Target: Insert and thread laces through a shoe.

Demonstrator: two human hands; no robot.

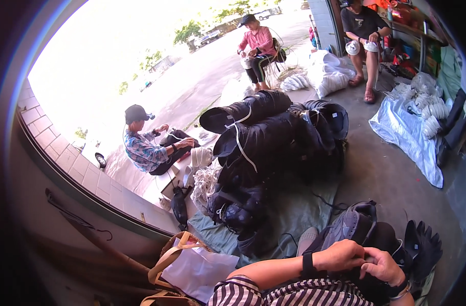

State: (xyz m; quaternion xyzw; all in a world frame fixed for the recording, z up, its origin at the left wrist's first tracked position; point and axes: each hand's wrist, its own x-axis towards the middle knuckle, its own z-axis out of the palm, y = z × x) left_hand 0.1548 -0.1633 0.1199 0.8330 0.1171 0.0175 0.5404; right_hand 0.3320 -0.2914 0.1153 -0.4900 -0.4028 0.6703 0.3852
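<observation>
My left hand (339, 255) and my right hand (382, 266) meet in front of me at the lower right, fingers bent and pinched close together. Whatever lies between the fingertips is too small or hidden to make out. Dark bands circle both wrists. Just beyond the hands, a grey and black padded piece with a loop (353, 224) rests near my lap. To the right of my right hand is a black glove (422, 247), its fingers spread.
Bundles of stacked black cupped pieces (263, 127) rise ahead on a green sheet (314, 217). White cord (205, 181) lies left of them. A bag (200, 268) stands at my left. Seated people (149, 145), (258, 43), (364, 43) work beyond; white sheeting (406, 135) lies right.
</observation>
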